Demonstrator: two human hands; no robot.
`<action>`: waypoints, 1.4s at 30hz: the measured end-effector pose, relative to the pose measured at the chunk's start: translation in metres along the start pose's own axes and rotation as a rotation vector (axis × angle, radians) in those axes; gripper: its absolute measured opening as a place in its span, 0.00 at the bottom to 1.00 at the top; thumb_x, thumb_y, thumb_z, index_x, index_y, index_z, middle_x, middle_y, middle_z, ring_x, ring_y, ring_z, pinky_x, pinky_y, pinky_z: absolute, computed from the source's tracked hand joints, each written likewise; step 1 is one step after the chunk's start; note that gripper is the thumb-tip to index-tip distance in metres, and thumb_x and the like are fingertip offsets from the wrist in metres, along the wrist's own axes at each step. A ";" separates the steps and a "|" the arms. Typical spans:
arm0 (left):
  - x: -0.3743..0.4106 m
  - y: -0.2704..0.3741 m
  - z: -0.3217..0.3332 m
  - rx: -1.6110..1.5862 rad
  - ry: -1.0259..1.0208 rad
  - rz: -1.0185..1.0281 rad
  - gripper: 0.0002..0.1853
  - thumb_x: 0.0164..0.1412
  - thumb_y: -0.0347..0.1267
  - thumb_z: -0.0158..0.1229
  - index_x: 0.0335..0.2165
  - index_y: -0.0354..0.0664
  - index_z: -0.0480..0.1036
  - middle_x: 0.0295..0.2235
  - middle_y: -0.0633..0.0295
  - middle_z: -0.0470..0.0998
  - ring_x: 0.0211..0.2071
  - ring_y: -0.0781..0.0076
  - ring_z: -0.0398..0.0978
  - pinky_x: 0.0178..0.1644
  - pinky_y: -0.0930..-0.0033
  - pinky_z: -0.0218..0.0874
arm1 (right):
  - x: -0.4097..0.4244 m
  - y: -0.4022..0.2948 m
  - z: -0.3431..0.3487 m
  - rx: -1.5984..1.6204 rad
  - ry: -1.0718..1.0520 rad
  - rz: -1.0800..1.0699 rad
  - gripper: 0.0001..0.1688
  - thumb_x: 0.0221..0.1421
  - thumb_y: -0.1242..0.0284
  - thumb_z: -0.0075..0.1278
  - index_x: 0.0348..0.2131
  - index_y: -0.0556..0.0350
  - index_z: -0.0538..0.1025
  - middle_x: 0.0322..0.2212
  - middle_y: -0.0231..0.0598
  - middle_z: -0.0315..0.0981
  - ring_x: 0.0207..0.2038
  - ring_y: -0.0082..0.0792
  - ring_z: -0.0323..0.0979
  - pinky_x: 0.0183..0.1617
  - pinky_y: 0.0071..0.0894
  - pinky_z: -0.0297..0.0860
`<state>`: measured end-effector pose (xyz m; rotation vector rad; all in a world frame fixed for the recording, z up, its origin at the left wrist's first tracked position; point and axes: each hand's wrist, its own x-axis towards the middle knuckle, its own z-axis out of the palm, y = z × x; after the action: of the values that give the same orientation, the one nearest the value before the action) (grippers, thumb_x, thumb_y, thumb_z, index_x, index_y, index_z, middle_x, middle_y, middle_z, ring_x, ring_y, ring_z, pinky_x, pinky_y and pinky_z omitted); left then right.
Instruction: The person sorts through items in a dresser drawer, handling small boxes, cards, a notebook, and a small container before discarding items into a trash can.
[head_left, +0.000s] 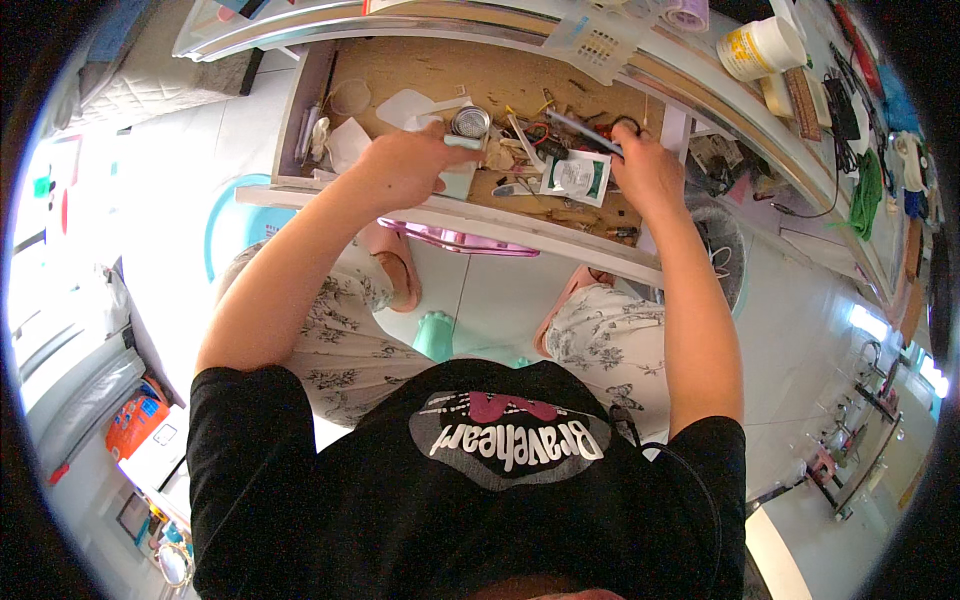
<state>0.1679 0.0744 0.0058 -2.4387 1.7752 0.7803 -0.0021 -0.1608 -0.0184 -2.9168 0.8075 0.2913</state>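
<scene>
An open drawer (450, 56) full of small items lies before me. My left hand (409, 166) is over its left half, fingers spread, above a pale green flat box (456, 184) and beside a round metal strainer-like lid (470, 121); whether it touches them I cannot tell. My right hand (651, 169), at the drawer's right side, grips a thin grey stick-like tool (583, 133) that points up and left. A white and green packet (576, 178) lies just left of this hand. Between the hands are cords, a white-handled tool (526, 140) and dried brownish scraps (499, 156).
A glass-edged tabletop (757, 112) overhangs the drawer's back and right, bearing a white tub (761, 49), a translucent perforated basket (596, 45), cables and green cord (866, 195). A light blue basin (244, 217) stands on the floor at left, a bin (716, 247) at right.
</scene>
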 end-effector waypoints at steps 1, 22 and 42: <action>0.004 0.000 0.003 0.031 -0.037 0.039 0.27 0.48 0.29 0.54 0.48 0.66 0.65 0.38 0.51 0.66 0.33 0.53 0.72 0.35 0.58 0.66 | 0.002 0.000 -0.002 0.027 -0.034 0.055 0.17 0.47 0.67 0.49 0.40 0.43 0.67 0.32 0.43 0.72 0.35 0.48 0.72 0.35 0.48 0.69; 0.001 -0.038 -0.034 0.378 0.176 -0.208 0.21 0.48 0.25 0.51 0.43 0.57 0.67 0.36 0.53 0.71 0.33 0.55 0.75 0.30 0.60 0.68 | -0.013 -0.022 -0.007 0.113 -0.364 -0.205 0.21 0.43 0.68 0.54 0.41 0.43 0.72 0.34 0.42 0.72 0.38 0.44 0.70 0.40 0.44 0.68; -0.018 0.004 -0.033 -0.360 0.351 0.045 0.15 0.51 0.33 0.53 0.38 0.39 0.66 0.34 0.51 0.71 0.33 0.49 0.72 0.36 0.56 0.63 | -0.063 -0.075 -0.130 1.714 -0.071 -0.076 0.22 0.59 0.75 0.37 0.53 0.60 0.60 0.26 0.36 0.67 0.15 0.14 0.53 0.14 0.11 0.49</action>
<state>0.1730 0.0788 0.0433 -2.9341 1.9537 0.7728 0.0043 -0.0841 0.1250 -1.2886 0.4596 -0.2382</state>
